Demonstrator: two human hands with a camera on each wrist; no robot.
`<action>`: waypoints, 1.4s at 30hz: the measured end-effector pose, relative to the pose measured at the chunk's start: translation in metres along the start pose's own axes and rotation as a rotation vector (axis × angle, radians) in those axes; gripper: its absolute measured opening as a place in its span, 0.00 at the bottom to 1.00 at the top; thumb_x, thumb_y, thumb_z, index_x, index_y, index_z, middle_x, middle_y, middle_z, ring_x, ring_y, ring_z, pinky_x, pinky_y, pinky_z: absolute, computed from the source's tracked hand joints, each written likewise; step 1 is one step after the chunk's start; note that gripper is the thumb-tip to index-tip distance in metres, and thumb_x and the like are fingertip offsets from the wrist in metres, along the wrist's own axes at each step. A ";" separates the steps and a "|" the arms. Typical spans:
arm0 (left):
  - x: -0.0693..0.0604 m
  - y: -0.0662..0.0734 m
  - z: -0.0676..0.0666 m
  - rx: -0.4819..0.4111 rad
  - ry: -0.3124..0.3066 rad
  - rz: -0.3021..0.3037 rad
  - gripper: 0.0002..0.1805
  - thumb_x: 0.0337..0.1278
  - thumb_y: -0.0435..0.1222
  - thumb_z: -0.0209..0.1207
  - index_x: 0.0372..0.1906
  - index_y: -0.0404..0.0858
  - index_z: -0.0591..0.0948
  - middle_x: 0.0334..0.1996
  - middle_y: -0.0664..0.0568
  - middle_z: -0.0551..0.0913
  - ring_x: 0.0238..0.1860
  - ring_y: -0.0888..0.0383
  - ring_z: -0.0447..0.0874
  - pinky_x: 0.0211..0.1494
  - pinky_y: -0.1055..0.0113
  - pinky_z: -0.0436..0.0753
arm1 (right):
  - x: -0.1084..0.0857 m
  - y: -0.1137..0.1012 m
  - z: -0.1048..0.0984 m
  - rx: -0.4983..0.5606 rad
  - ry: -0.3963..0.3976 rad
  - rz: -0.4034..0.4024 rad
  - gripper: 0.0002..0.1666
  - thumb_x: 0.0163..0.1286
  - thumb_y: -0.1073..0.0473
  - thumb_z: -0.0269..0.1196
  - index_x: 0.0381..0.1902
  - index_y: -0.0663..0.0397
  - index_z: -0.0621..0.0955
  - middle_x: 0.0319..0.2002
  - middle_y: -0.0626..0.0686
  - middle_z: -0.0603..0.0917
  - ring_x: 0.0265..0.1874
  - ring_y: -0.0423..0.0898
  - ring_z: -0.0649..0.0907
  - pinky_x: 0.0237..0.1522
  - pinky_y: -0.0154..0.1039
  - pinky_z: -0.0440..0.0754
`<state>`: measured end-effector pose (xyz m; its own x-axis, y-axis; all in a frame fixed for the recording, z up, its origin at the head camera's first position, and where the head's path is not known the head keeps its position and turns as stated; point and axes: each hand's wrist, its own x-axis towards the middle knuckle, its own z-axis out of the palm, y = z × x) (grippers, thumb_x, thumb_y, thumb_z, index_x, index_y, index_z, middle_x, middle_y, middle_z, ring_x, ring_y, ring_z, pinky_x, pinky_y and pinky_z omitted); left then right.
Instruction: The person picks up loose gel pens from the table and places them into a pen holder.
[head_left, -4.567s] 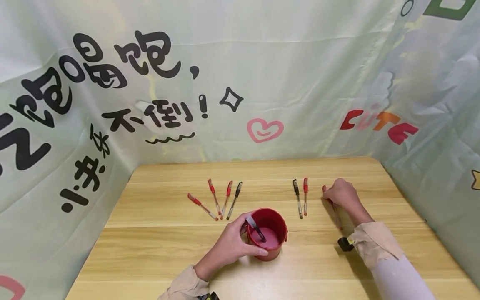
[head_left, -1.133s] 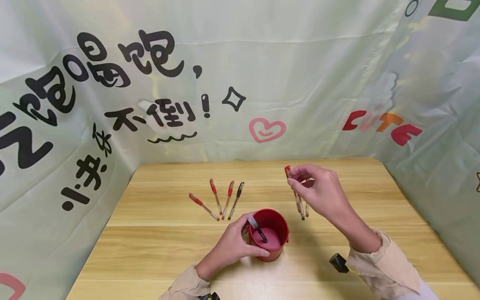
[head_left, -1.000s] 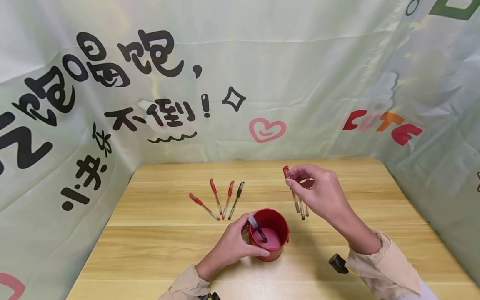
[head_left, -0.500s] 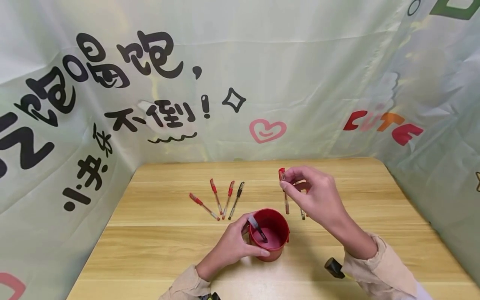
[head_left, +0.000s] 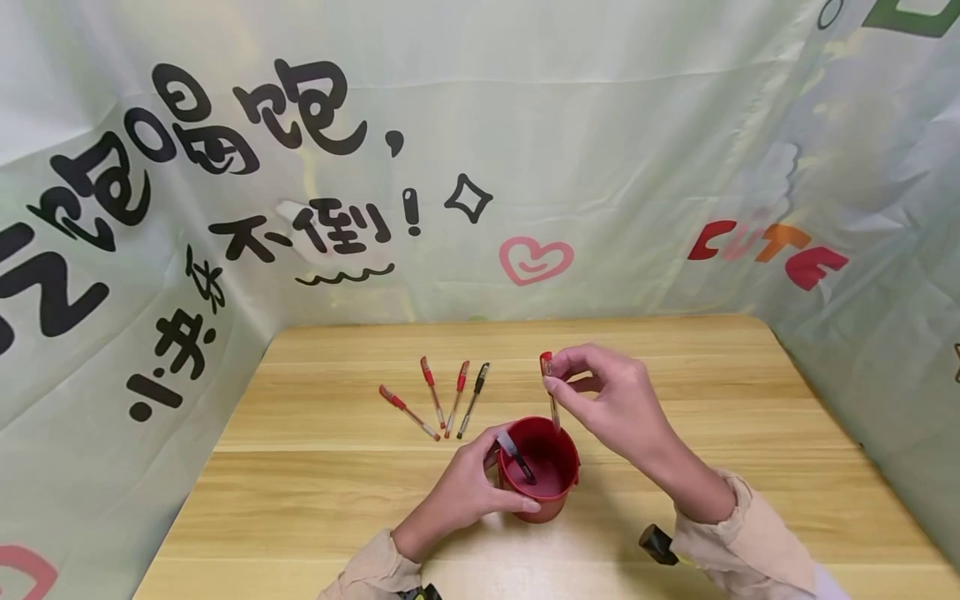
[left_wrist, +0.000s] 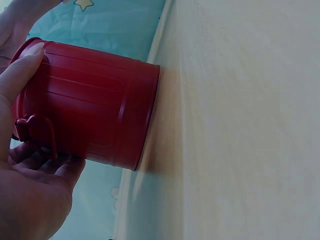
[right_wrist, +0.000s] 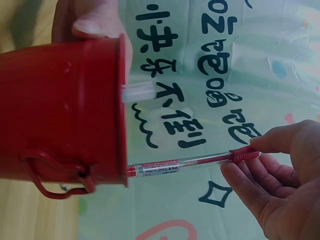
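A small red metal bucket (head_left: 551,505) stands upright on the table, and my left hand (head_left: 471,479) grips it from the left, thumb at the front. Inside leans one pen (head_left: 517,457), its pale end sticking up at the left rim. My right hand (head_left: 611,400) pinches a red-capped gel pen (right_wrist: 195,161) near its cap. That pen points down, its lower end at the bucket's far right rim. In the left wrist view the bucket's side (left_wrist: 95,100) and wire handle show between thumb and fingers.
Left of the bucket, several capped pens lie fanned out: red ones, such as the leftmost red pen (head_left: 408,412), and a black pen (head_left: 473,400). The wooden table (head_left: 300,500) meets a printed fabric backdrop (head_left: 637,167). My right hand covers the spot where two pens lay.
My right hand picked up the red pen from the table's right side and carried it left and toward the bucket's rim. My left hand and the bucket stayed in place.
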<state>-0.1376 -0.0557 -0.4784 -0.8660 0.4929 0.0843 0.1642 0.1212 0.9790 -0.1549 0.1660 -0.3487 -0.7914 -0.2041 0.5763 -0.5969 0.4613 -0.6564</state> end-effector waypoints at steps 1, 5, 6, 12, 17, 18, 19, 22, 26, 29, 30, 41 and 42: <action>0.000 0.000 0.000 0.000 -0.001 0.001 0.49 0.42 0.41 0.83 0.73 0.55 0.71 0.68 0.57 0.80 0.68 0.54 0.80 0.69 0.67 0.81 | -0.001 0.001 0.002 0.007 -0.008 0.004 0.13 0.59 0.72 0.75 0.36 0.53 0.84 0.35 0.48 0.89 0.34 0.36 0.89 0.37 0.29 0.89; 0.000 0.000 0.000 0.004 -0.002 0.006 0.49 0.42 0.41 0.83 0.73 0.55 0.71 0.67 0.59 0.80 0.68 0.57 0.80 0.69 0.68 0.80 | -0.003 0.003 0.009 0.014 -0.035 0.012 0.13 0.58 0.72 0.75 0.36 0.52 0.85 0.35 0.48 0.90 0.33 0.38 0.89 0.37 0.29 0.90; 0.000 0.000 0.000 0.008 -0.001 0.008 0.49 0.42 0.42 0.83 0.73 0.54 0.71 0.67 0.59 0.80 0.68 0.58 0.80 0.69 0.69 0.80 | -0.004 0.003 0.010 0.019 -0.044 0.016 0.13 0.59 0.72 0.75 0.36 0.52 0.86 0.35 0.48 0.90 0.33 0.39 0.90 0.37 0.30 0.90; 0.000 0.000 -0.001 0.031 0.009 0.016 0.49 0.43 0.44 0.82 0.73 0.53 0.71 0.67 0.58 0.80 0.67 0.60 0.81 0.68 0.70 0.81 | -0.008 0.004 0.019 0.029 -0.107 0.071 0.11 0.60 0.70 0.75 0.38 0.52 0.88 0.37 0.49 0.91 0.34 0.41 0.90 0.37 0.33 0.91; 0.000 0.000 0.000 0.031 0.008 0.016 0.49 0.44 0.44 0.82 0.73 0.53 0.70 0.68 0.58 0.79 0.66 0.61 0.81 0.68 0.69 0.81 | -0.012 0.006 0.025 -0.004 -0.155 0.098 0.10 0.61 0.68 0.75 0.38 0.52 0.88 0.36 0.48 0.91 0.35 0.41 0.90 0.35 0.32 0.90; 0.000 -0.001 0.000 0.032 0.009 0.016 0.49 0.44 0.44 0.82 0.73 0.53 0.70 0.68 0.58 0.79 0.66 0.61 0.81 0.68 0.69 0.81 | -0.013 0.007 0.026 -0.010 -0.162 0.098 0.10 0.61 0.68 0.75 0.38 0.52 0.88 0.36 0.48 0.91 0.35 0.41 0.91 0.35 0.32 0.90; 0.000 -0.001 0.000 0.035 0.011 0.018 0.49 0.44 0.44 0.82 0.73 0.53 0.70 0.68 0.58 0.79 0.66 0.61 0.81 0.68 0.68 0.81 | -0.013 0.007 0.027 -0.017 -0.167 0.098 0.10 0.61 0.68 0.76 0.38 0.52 0.88 0.36 0.48 0.91 0.35 0.41 0.91 0.34 0.31 0.90; 0.000 -0.001 0.000 0.039 0.016 0.019 0.49 0.43 0.44 0.82 0.74 0.54 0.70 0.68 0.58 0.79 0.66 0.61 0.81 0.67 0.69 0.82 | -0.015 0.007 0.030 -0.028 -0.182 0.106 0.09 0.61 0.67 0.76 0.38 0.53 0.88 0.35 0.49 0.91 0.35 0.41 0.91 0.33 0.30 0.89; -0.001 -0.001 -0.001 0.041 0.015 0.022 0.49 0.44 0.45 0.82 0.74 0.54 0.70 0.68 0.58 0.78 0.66 0.61 0.81 0.67 0.70 0.81 | -0.016 0.006 0.033 -0.019 -0.220 0.149 0.08 0.62 0.66 0.75 0.39 0.54 0.88 0.36 0.49 0.91 0.36 0.41 0.90 0.34 0.28 0.89; -0.001 0.000 -0.001 0.048 0.012 0.024 0.49 0.45 0.45 0.82 0.74 0.53 0.70 0.68 0.57 0.78 0.66 0.60 0.81 0.68 0.70 0.81 | -0.016 0.006 0.035 -0.004 -0.254 0.171 0.07 0.64 0.67 0.73 0.40 0.55 0.88 0.37 0.50 0.90 0.37 0.42 0.90 0.35 0.29 0.89; -0.001 0.000 -0.001 0.051 0.012 0.023 0.49 0.45 0.45 0.81 0.74 0.53 0.70 0.68 0.57 0.78 0.66 0.60 0.81 0.68 0.70 0.81 | -0.017 0.006 0.036 0.003 -0.264 0.174 0.07 0.65 0.67 0.73 0.40 0.55 0.88 0.37 0.50 0.90 0.37 0.42 0.90 0.35 0.29 0.89; -0.001 -0.001 -0.001 0.052 0.010 0.034 0.50 0.44 0.46 0.82 0.74 0.52 0.69 0.69 0.57 0.78 0.67 0.61 0.80 0.69 0.69 0.80 | -0.020 0.009 0.044 -0.095 -0.301 0.112 0.07 0.64 0.65 0.74 0.39 0.52 0.88 0.34 0.47 0.90 0.33 0.36 0.87 0.35 0.25 0.87; -0.001 -0.001 -0.001 0.055 0.011 0.034 0.50 0.44 0.46 0.82 0.75 0.52 0.69 0.69 0.58 0.78 0.67 0.61 0.80 0.69 0.69 0.81 | -0.020 0.010 0.044 -0.096 -0.302 0.110 0.07 0.64 0.65 0.74 0.39 0.52 0.87 0.34 0.47 0.89 0.33 0.35 0.87 0.35 0.25 0.87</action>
<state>-0.1370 -0.0576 -0.4791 -0.8646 0.4881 0.1193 0.2187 0.1518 0.9639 -0.1509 0.1365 -0.3882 -0.8622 -0.3888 0.3246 -0.5020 0.5709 -0.6496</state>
